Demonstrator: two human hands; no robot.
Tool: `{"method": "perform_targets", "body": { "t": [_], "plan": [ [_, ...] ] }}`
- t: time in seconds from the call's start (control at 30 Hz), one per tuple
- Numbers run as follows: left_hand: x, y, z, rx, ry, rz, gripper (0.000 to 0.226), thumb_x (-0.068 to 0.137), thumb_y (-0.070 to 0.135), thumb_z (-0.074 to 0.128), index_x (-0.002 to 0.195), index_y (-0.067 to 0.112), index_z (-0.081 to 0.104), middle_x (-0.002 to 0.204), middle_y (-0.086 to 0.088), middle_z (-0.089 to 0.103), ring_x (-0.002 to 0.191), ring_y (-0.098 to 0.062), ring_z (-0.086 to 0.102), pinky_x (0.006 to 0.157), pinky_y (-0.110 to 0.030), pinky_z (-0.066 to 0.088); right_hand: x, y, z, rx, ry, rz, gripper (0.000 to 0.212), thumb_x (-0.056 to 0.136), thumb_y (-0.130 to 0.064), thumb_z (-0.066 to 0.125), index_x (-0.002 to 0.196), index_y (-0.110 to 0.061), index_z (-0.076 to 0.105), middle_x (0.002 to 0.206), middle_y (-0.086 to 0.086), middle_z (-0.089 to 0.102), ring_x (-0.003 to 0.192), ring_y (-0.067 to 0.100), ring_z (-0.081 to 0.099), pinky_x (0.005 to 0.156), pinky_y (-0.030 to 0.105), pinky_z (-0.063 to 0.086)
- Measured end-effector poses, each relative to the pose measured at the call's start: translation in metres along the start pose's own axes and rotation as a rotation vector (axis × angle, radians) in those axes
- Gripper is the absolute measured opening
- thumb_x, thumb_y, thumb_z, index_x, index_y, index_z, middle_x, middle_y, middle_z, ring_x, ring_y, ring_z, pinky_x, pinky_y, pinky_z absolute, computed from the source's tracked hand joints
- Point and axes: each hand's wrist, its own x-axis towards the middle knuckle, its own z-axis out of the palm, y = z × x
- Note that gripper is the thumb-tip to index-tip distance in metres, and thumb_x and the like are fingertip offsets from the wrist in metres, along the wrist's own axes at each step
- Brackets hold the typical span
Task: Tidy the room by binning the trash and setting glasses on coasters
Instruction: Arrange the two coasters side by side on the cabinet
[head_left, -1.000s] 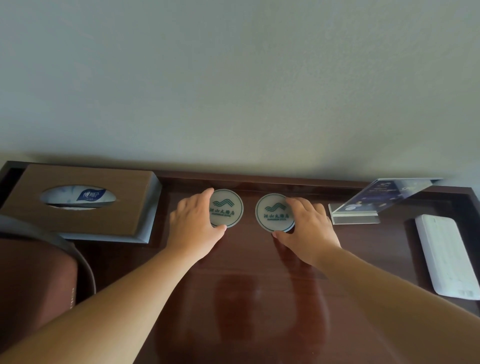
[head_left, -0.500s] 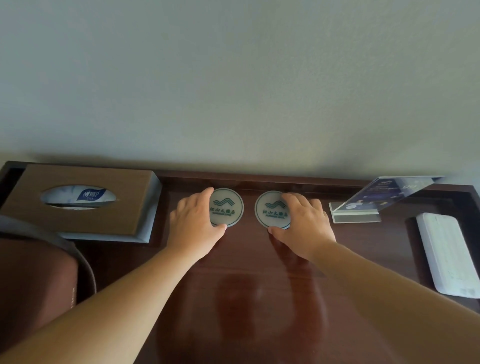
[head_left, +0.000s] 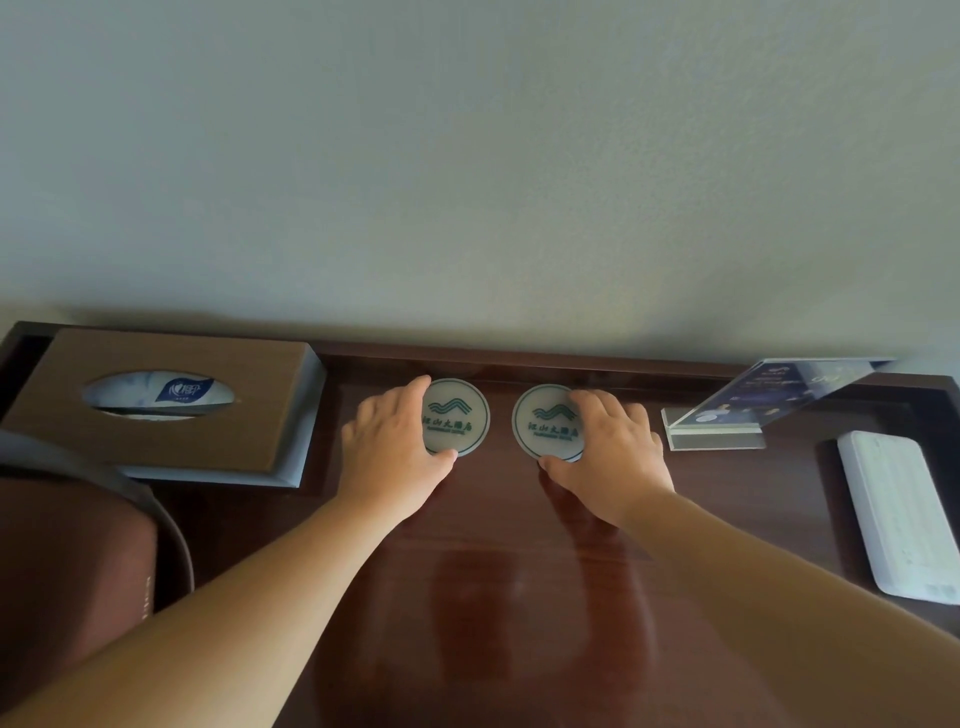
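Note:
Two round pale coasters with green wave logos lie flat side by side near the back of the dark wooden desk (head_left: 498, 571). My left hand (head_left: 389, 447) grips the left coaster (head_left: 460, 418) by its left rim, thumb at the near edge. My right hand (head_left: 613, 457) holds the right coaster (head_left: 545, 421), fingers over its right part and thumb at its near edge. A narrow gap separates the coasters. No glasses or trash are in view.
A wooden tissue box (head_left: 161, 405) sits at the back left. A brown chair back (head_left: 67, 561) rises at the left. A tilted acrylic sign holder (head_left: 753, 405) and a white flat device (head_left: 898, 514) are at the right. The wall stands directly behind.
My right hand has slid the right coaster slightly back, level with the left one. My left hand and its coaster have barely moved.

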Motion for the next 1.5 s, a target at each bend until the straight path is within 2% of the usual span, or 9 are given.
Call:
{"method": "perform_targets", "body": {
  "t": [0.6, 0.8, 1.0, 1.5],
  "plan": [
    [-0.001, -0.001, 0.008, 0.008, 0.062, -0.006, 0.082, 0.069, 0.048, 0.071, 0.140, 0.030, 0.033, 0.137, 0.009, 0.047, 0.126, -0.022, 0.035, 0.098, -0.041, 0.032, 0.001, 0.004, -0.007, 0.069, -0.065, -0.016, 0.082, 0.073, -0.052, 0.071, 0.141, -0.029, 0.031, 0.140, -0.011, 0.037, 0.117, 0.022, 0.033, 0.094, 0.046, 0.044],
    [0.004, 0.003, 0.010, 0.012, 0.034, -0.003, 0.092, 0.064, 0.058, 0.070, 0.142, 0.033, 0.027, 0.142, 0.011, 0.042, 0.131, -0.022, 0.030, 0.100, -0.043, 0.029, 0.001, 0.004, -0.007, 0.084, -0.066, -0.013, 0.082, 0.072, -0.052, 0.071, 0.141, -0.029, 0.032, 0.140, -0.012, 0.038, 0.116, 0.021, 0.033, 0.094, 0.046, 0.044],
    [0.004, 0.006, 0.013, 0.031, 0.056, -0.010, 0.093, 0.061, 0.064, 0.069, 0.140, 0.034, 0.030, 0.138, 0.011, 0.044, 0.130, -0.020, 0.030, 0.100, -0.043, 0.028, 0.001, 0.005, -0.007, 0.080, -0.062, -0.023, 0.083, 0.073, -0.052, 0.071, 0.141, -0.028, 0.031, 0.140, -0.011, 0.037, 0.117, 0.021, 0.033, 0.096, 0.045, 0.043],
    [0.003, 0.001, 0.012, 0.016, 0.064, -0.007, 0.091, 0.065, 0.059, 0.070, 0.141, 0.033, 0.029, 0.139, 0.011, 0.043, 0.130, -0.021, 0.031, 0.099, -0.042, 0.029, 0.000, 0.006, -0.009, 0.103, -0.046, -0.033, 0.082, 0.074, -0.046, 0.072, 0.142, -0.028, 0.031, 0.141, -0.010, 0.036, 0.118, 0.022, 0.034, 0.098, 0.043, 0.041]
  ]
}}
